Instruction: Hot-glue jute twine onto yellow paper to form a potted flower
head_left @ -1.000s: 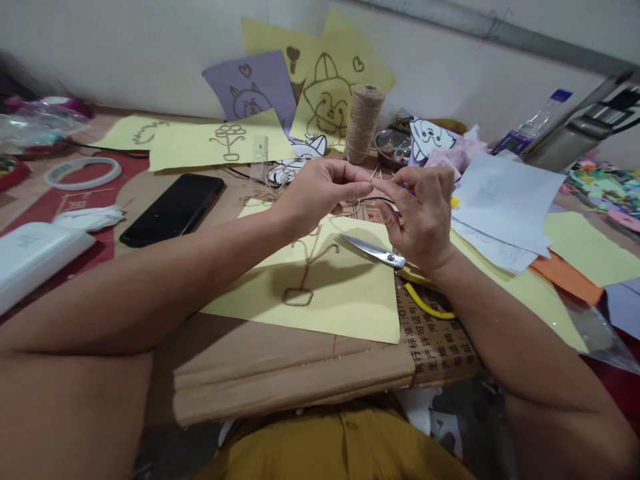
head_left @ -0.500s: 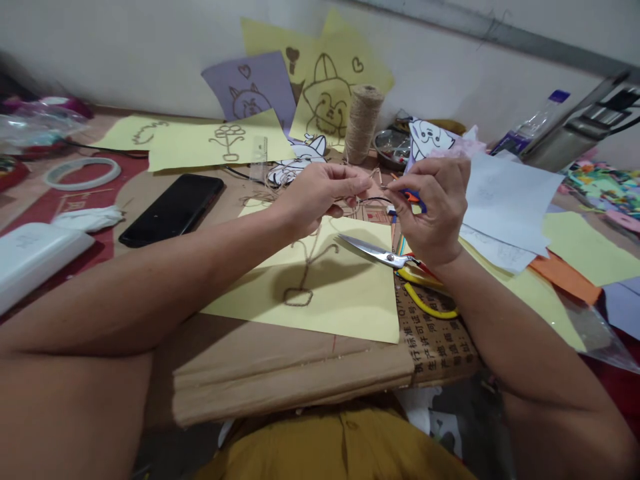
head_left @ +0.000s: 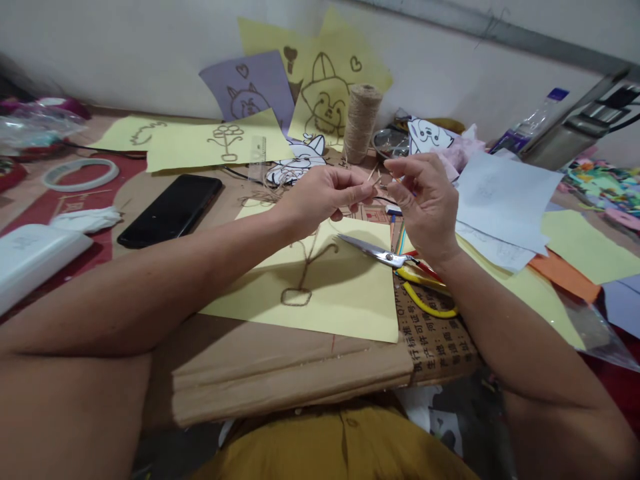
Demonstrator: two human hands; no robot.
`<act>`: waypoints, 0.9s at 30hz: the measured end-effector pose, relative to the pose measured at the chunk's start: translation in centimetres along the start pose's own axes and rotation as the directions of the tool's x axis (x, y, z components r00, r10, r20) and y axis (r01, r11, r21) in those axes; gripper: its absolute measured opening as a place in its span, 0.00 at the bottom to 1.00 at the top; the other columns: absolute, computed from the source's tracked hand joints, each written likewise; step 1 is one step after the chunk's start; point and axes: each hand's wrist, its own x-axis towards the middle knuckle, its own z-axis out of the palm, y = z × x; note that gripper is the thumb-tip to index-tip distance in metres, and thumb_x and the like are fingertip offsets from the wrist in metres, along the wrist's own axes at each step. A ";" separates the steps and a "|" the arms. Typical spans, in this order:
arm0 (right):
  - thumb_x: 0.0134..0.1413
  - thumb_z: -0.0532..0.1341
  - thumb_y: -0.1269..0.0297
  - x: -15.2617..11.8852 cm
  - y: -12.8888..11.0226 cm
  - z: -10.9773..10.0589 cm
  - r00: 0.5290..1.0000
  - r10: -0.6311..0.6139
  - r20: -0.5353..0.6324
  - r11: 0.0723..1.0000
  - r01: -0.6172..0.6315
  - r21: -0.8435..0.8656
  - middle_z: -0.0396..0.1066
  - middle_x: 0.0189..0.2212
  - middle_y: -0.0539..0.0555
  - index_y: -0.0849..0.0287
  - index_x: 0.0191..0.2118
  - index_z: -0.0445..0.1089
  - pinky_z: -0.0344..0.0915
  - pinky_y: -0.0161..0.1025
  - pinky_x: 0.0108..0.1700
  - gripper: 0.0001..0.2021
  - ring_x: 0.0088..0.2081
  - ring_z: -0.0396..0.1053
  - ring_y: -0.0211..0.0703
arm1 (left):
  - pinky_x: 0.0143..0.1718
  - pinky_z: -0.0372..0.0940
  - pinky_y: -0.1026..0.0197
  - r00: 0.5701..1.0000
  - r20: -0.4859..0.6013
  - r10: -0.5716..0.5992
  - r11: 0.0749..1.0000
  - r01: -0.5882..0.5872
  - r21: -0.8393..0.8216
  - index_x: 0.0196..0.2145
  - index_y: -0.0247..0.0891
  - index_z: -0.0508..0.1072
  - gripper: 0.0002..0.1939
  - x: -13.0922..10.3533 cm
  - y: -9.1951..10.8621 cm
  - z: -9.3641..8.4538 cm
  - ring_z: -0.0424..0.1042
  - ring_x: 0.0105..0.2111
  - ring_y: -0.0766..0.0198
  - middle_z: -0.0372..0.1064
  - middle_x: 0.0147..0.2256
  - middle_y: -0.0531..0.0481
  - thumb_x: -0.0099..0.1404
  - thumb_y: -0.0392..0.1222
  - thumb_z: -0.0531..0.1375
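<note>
Left hand [head_left: 325,200]: thumb and forefinger pressed together on a short length of twine [head_left: 374,177], ends projecting past the fingertips. The twine is raised above the far edge of the yellow sheet [head_left: 350,293]. Right hand [head_left: 425,200]: fingers bent, thumb near the forefinger, close beside the twine but apart from the left hand; whether it grips anything cannot be determined.

The yellow sheet lies on cardboard [head_left: 300,387] and bears a brown outline [head_left: 297,297] of a pot with a curling stem. The left hand and forearm obstruct the view of the sheet's upper left part.

Obstructions noted: scissors [head_left: 373,250] lie across the sheet's right edge, blades on the paper, yellow handles partly beneath the right wrist. A tangle of twine [head_left: 265,193] sits just beyond the left wrist. The twine spool [head_left: 363,123] stands upright behind the hands, with a metal bowl [head_left: 393,143] beside it.

Left side: black phone [head_left: 170,210], roll of tape [head_left: 80,175] and white case [head_left: 40,260]. Right side: overlapping white papers [head_left: 505,200], with a metal flask [head_left: 570,137] tilted behind them. Decorated sheets [head_left: 327,100] lean against the wall.
</note>
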 end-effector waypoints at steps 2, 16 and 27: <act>0.68 0.64 0.44 0.1 0.0 0.1 0.999 0.032 0.005 0.999 -0.032 0.030 0.74 0.45 0.53 0.46 0.52 0.79 0.75 0.49 0.50 0.17 0.46 0.73 0.46 | 0.25 0.57 0.67 1.000 0.004 0.005 1.000 -0.005 0.012 0.33 0.36 0.81 0.11 0.0 0.0 0.1 0.67 0.25 0.71 0.74 0.28 0.50 0.67 0.46 0.71; 0.65 0.69 0.46 -0.2 0.0 0.7 0.988 0.154 0.002 0.975 -0.153 0.159 0.75 0.41 0.50 0.48 0.49 0.78 0.71 0.42 0.45 0.15 0.40 0.70 0.40 | 0.25 0.58 0.67 0.993 -0.053 0.109 0.991 -0.105 0.082 0.34 0.36 0.82 0.05 -0.2 0.0 0.3 0.62 0.22 0.73 0.71 0.24 0.54 0.69 0.37 0.68; 0.61 0.70 0.41 -0.4 0.4 1.0 0.983 0.179 0.030 0.974 -0.182 0.138 0.73 0.41 0.50 0.50 0.50 0.74 0.69 0.40 0.39 0.21 0.38 0.69 0.39 | 0.24 0.58 0.67 0.985 -0.038 0.167 0.979 -0.161 0.124 0.33 0.36 0.82 0.05 -0.4 -0.1 0.6 0.64 0.23 0.71 0.70 0.23 0.53 0.66 0.39 0.69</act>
